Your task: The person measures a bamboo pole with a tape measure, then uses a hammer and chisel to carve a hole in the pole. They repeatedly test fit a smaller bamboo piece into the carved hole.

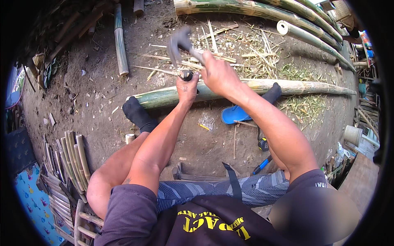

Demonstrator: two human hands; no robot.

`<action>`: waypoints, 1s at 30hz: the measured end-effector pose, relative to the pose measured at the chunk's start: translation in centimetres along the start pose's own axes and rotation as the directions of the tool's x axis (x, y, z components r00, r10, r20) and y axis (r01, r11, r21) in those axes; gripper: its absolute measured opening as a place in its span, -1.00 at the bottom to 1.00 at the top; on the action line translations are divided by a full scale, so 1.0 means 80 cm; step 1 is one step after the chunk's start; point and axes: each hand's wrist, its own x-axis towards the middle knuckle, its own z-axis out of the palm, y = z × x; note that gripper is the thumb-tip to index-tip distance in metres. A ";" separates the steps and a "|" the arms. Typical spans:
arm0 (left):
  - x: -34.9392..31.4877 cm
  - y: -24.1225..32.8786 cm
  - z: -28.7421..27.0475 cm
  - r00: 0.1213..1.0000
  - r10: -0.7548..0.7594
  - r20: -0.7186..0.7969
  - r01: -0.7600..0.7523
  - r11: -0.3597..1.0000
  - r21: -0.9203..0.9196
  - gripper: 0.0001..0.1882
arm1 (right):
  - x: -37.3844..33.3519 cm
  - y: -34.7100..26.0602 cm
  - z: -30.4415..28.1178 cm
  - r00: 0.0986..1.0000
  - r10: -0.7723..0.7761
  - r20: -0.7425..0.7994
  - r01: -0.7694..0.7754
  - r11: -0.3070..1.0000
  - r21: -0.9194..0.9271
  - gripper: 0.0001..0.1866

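Observation:
My right hand (221, 74) is wrapped round the handle of a claw hammer (179, 43), whose head is smeared by motion just above my left hand. Closed on an upright, dark-handled chisel (186, 75) is my left hand (188, 89); only the butt shows, and the blade is hidden. Directly beneath both hands lies a long green bamboo pole (160, 97), running left to right across the ground. My dark-socked feet rest against it, the left foot (137, 115) near its thick end and the right foot (271, 94) farther along.
Long bamboo poles (230, 7) lie at the far right, with shavings (262, 57) strewn before them. Nearer me are a blue slipper (234, 115), a tape measure (262, 144), a blue-handled tool (261, 165) and a yellow pencil-like stick (204, 127). Cut bamboo lengths (74, 158) stand at left.

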 end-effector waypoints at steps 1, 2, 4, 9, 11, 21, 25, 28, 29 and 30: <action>-0.003 -0.001 0.000 0.998 0.048 0.047 -0.049 0.998 0.029 -0.90 | -0.010 0.015 0.013 0.984 0.051 0.173 -0.026 0.989 -0.147 -0.73; -0.013 0.000 -0.003 0.984 0.110 0.143 -0.135 0.974 0.181 -0.83 | -0.016 0.031 0.025 0.973 0.087 0.212 -0.063 0.991 -0.116 -0.71; -0.024 0.005 -0.008 0.903 0.055 0.427 -0.393 0.507 0.767 -0.61 | -0.021 0.059 0.040 0.946 0.237 0.219 -0.226 0.971 -0.076 -0.66; -0.004 0.032 -0.014 0.994 -0.079 -0.069 0.074 0.994 -0.074 -0.36 | -0.052 0.106 0.039 0.937 0.330 -0.116 -0.287 0.915 0.284 -0.73; 0.011 0.039 -0.012 0.991 -0.111 -0.068 0.090 0.962 -0.259 -0.42 | -0.063 0.109 0.038 0.941 0.305 -0.143 -0.255 0.923 0.287 -0.74; 0.028 0.013 0.004 0.990 -0.138 -0.012 0.132 0.965 -0.227 -0.78 | -0.090 0.093 0.034 0.952 0.298 -0.074 -0.244 0.879 0.409 -0.71; 0.032 0.000 0.008 0.989 -0.142 -0.040 0.135 0.980 -0.147 -0.78 | -0.085 0.073 0.002 0.951 0.281 -0.128 -0.207 0.887 0.412 -0.68; 0.028 -0.002 0.010 0.990 -0.137 -0.043 0.126 0.971 -0.203 -0.70 | -0.079 0.050 -0.027 0.951 0.236 -0.201 -0.138 0.902 0.408 -0.68; 0.028 -0.001 0.010 0.994 -0.103 -0.042 0.095 0.981 -0.170 -0.69 | -0.076 0.043 -0.037 0.950 0.222 -0.218 -0.118 0.906 0.407 -0.69; 0.024 0.001 0.011 0.996 -0.084 -0.039 0.079 0.989 -0.126 -0.68 | -0.074 0.038 -0.045 0.945 0.205 -0.255 -0.087 0.910 0.405 -0.69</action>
